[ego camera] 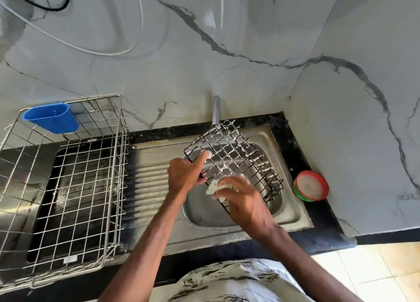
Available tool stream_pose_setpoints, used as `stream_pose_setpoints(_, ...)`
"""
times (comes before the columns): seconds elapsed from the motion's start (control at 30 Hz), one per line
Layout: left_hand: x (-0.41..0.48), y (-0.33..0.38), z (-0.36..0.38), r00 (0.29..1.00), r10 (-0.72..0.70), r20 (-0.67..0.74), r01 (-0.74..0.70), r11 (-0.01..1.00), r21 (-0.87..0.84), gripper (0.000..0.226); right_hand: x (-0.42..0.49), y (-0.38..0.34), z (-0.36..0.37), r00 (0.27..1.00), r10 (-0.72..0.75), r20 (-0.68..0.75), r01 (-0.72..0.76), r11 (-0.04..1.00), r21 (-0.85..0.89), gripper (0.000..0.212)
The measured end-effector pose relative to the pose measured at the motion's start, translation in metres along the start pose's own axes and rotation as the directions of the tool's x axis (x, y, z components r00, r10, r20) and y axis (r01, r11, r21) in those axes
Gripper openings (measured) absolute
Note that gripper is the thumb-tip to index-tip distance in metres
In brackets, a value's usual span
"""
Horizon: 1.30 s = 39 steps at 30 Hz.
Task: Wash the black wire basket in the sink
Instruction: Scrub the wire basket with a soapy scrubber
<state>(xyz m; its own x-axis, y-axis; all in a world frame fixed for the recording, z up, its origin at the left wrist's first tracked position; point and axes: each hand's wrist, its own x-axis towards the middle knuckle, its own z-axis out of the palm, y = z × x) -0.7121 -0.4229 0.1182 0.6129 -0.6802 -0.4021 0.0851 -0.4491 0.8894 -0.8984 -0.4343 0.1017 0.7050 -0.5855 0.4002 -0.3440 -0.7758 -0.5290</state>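
The black wire basket [236, 156] is tilted over the steel sink [291, 215], its wires streaked with white soap foam. My left hand [186, 174] grips its near left edge, thumb foamy on the wires. My right hand [241, 201] holds a soapy white scrubbing pad [214, 186] against the basket's lower edge. The far rim of the basket rests near the tap [216, 109].
A large silver wire dish rack [68, 188] with a blue plastic cup holder [51, 117] stands on the black counter to the left. A red and green tub of white dish soap [311, 185] sits right of the sink. Marble walls close in behind and to the right.
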Motion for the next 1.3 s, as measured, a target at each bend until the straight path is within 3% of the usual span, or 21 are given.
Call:
stream_pose_setpoints(0.1, -0.007, 0.000, 0.004, 0.999, 0.041, -0.007, -0.041, 0.999, 0.025, 0.064, 0.023, 0.005, -0.013, 0.992, 0.053, -0.115, -0.054, 0.999, -0.001, 0.039)
stream_pose_setpoints(0.17, -0.012, 0.003, 0.008, 0.999, 0.022, 0.033, -0.022, 1.000, -0.011, 0.090, 0.038, 0.006, -0.017, 0.985, 0.059, -0.160, -0.062, 0.998, -0.013, 0.035)
stream_pose_setpoints(0.23, -0.016, 0.005, 0.011, 0.998, -0.010, 0.057, 0.009, 1.000, 0.012, 0.100, 0.040, 0.007, -0.019, 0.985, 0.052, -0.164, -0.057, 0.998, -0.025, 0.035)
stream_pose_setpoints(0.4, -0.019, 0.012, 0.019, 1.000, -0.023, -0.017, 0.023, 0.999, -0.029, 0.063, 0.004, 0.008, -0.041, 0.998, 0.029, -0.062, -0.030, 0.999, -0.017, 0.051)
stream_pose_setpoints(0.47, -0.021, 0.014, 0.025, 0.999, -0.040, -0.018, 0.039, 0.998, -0.054, 0.064, -0.003, 0.006, -0.051, 1.000, 0.021, -0.023, -0.022, 1.000, -0.012, 0.041)
stream_pose_setpoints(0.6, -0.030, 0.017, 0.035, 0.999, -0.045, -0.021, 0.043, 0.994, -0.102, 0.057, 0.003, 0.009, -0.062, 0.995, 0.063, -0.075, -0.061, 0.998, 0.034, 0.028)
stream_pose_setpoints(0.73, -0.037, 0.019, 0.039, 0.997, -0.067, 0.029, 0.069, 0.993, -0.093, 0.090, 0.004, 0.031, -0.082, 0.996, 0.049, -0.072, -0.047, 0.998, 0.030, 0.030)
stream_pose_setpoints(0.8, -0.037, 0.019, 0.040, 0.998, -0.055, 0.019, 0.056, 0.993, -0.100, 0.093, 0.007, 0.051, -0.096, 0.990, 0.059, -0.125, -0.062, 0.998, -0.016, 0.028)
stream_pose_setpoints(0.87, -0.039, 0.024, 0.043, 0.999, -0.044, -0.011, 0.043, 0.993, -0.114, 0.083, 0.016, 0.077, -0.108, 0.970, 0.105, -0.220, -0.122, 0.991, -0.061, 0.025)
stream_pose_setpoints(0.93, -0.040, 0.027, 0.049, 0.998, -0.027, -0.058, 0.020, 0.993, -0.116, 0.058, 0.023, 0.099, -0.116, 0.935, 0.184, -0.303, -0.215, 0.974, -0.073, 0.022)
stream_pose_setpoints(1.0, -0.042, 0.030, 0.055, 0.996, -0.027, -0.083, 0.017, 0.993, -0.115, 0.043, 0.025, 0.105, -0.116, 0.919, 0.226, -0.324, -0.259, 0.964, -0.061, 0.027)
stream_pose_setpoints(1.2, -0.049, 0.040, 0.061, 0.993, -0.032, -0.111, 0.014, 0.987, -0.158, 0.035, 0.004, 0.071, -0.102, 0.959, 0.140, -0.245, -0.140, 0.990, 0.019, 0.047)
stream_pose_setpoints(1.3, -0.050, 0.042, 0.061, 0.993, -0.025, -0.112, 0.008, 0.989, -0.146, 0.040, -0.007, 0.061, -0.101, 0.989, 0.052, -0.136, -0.050, 0.999, 0.013, 0.045)
